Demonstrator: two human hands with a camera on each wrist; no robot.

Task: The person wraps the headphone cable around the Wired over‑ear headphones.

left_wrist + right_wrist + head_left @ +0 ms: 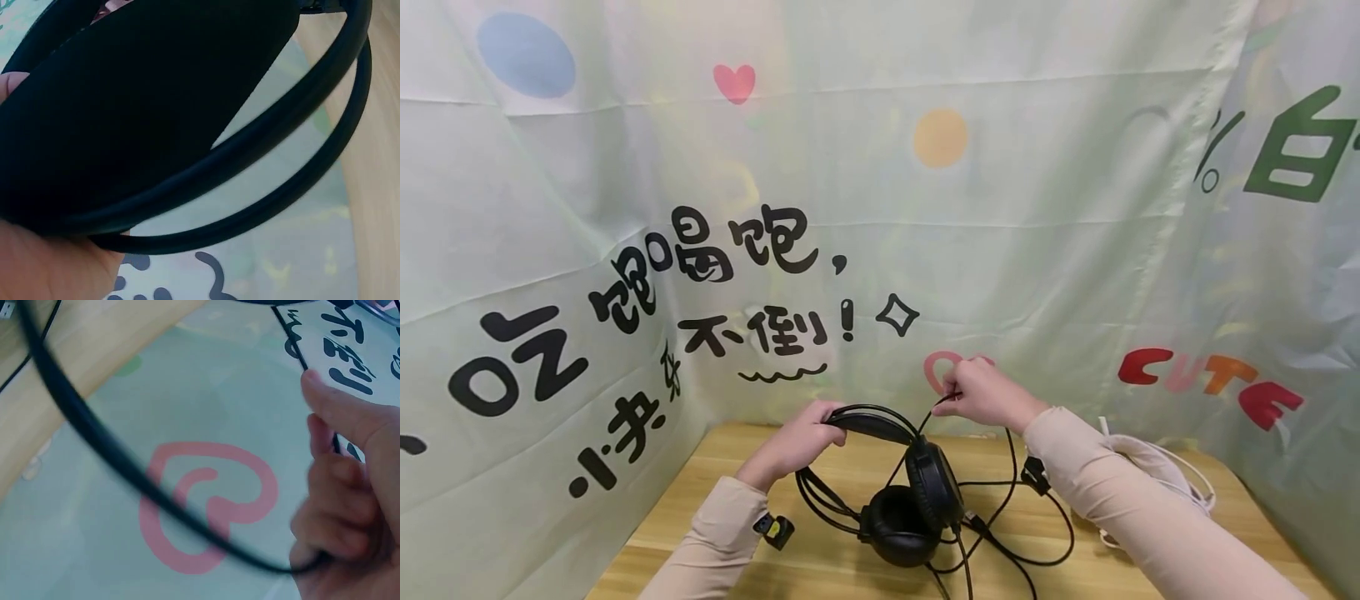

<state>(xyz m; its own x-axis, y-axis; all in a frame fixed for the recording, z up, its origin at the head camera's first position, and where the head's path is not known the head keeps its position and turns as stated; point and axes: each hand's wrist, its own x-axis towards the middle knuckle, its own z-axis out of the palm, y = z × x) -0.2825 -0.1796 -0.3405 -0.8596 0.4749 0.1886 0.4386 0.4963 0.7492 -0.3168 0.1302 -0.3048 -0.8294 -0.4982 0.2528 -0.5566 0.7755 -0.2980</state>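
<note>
A pair of black over-ear headphones (pixel 934 485) is tilted above the wooden table, one ear cup overlapping the other in the head view. My left hand (pixel 802 435) grips the headband at its left end; close up, the dark headband pad (pixel 156 119) and its thin outer bands fill the left wrist view. To the right and higher, my right hand (pixel 988 395) pinches the black headphone cable (pixel 1013 457) between thumb and fingers. From that hand the cable (pixel 112 450) droops in a wide curve. More of it lies in loose loops beside the ear cups.
On the right of the wooden table (pixel 730 454) sits a white object with a looped white cord (pixel 1202 492), partly behind the right sleeve. A pale printed curtain (pixel 1037 275) stands close behind and along both sides. A cable plug end (pixel 973 520) lies near the ear cups.
</note>
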